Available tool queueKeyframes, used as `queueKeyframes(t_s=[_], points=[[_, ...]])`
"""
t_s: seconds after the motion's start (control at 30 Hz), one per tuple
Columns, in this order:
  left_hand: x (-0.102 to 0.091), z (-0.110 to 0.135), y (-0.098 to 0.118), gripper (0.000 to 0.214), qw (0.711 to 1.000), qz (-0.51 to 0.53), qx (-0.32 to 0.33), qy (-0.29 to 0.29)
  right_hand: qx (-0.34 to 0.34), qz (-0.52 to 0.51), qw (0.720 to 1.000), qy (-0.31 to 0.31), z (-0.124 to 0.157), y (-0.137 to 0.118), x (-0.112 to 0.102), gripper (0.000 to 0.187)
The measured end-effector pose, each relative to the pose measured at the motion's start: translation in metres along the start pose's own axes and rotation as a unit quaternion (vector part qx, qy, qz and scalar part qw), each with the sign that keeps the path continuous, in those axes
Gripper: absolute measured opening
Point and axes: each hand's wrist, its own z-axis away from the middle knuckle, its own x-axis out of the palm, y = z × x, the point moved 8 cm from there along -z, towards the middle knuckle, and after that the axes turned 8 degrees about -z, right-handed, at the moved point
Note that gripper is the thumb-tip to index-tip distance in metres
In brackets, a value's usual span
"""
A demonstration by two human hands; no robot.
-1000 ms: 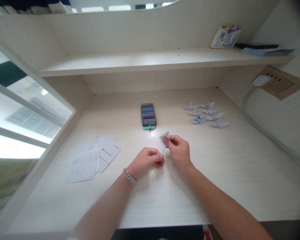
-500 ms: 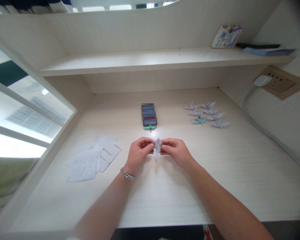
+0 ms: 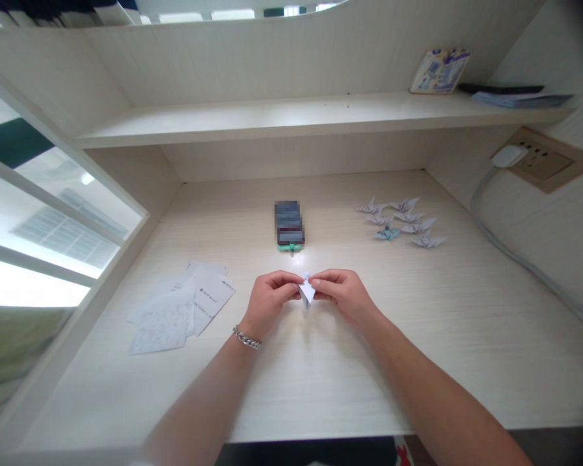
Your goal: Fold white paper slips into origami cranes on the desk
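Between my two hands is a small folded piece of white paper point(image 3: 308, 292), held a little above the desk, its lower end pointing toward me. My left hand point(image 3: 271, 296) pinches its left edge between thumb and fingers; a silver chain bracelet point(image 3: 247, 338) is round that wrist. From the other side, the thumb and fingertips of my right hand point(image 3: 341, 291) are closed on its right edge. Beyond and to the right, several folded paper cranes point(image 3: 416, 226) stand in a cluster, mostly white, with one light-blue crane point(image 3: 387, 233) among them.
Left of my hands lie overlapping loose paper sheets point(image 3: 162, 320) with writing. A phone point(image 3: 289, 223) with a green edge lies ahead of my hands. A cable point(image 3: 505, 249) runs along the right wall from a plug point(image 3: 509, 156). A shelf point(image 3: 252, 120) spans the back.
The folded paper has turned or opened between my fingers, now showing a plain white triangular face. My fingertips have shifted slightly on it; everything else stays in place.
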Motion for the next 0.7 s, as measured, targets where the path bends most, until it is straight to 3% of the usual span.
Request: queueKeyframes(t_s=[0.2, 0.5, 0.7], points=[[0.0, 0.0, -0.003, 0.029, 1.0, -0.014, -0.006, 0.004, -0.063, 0.037, 0.996, 0.042, -0.001, -0.003, -0.004, 0.024], [-0.004, -0.002, -0.005, 0.041, 0.998, -0.045, 0.006, 0.054, -0.066, 0.05, 0.995, 0.054, 0.001, -0.005, -0.003, 0.033], [0.014, 0.0, -0.017, 0.03, 0.997, -0.064, -0.032, -0.037, -0.115, 0.046, 0.988, 0.092, 0.002, -0.013, -0.008, 0.037]])
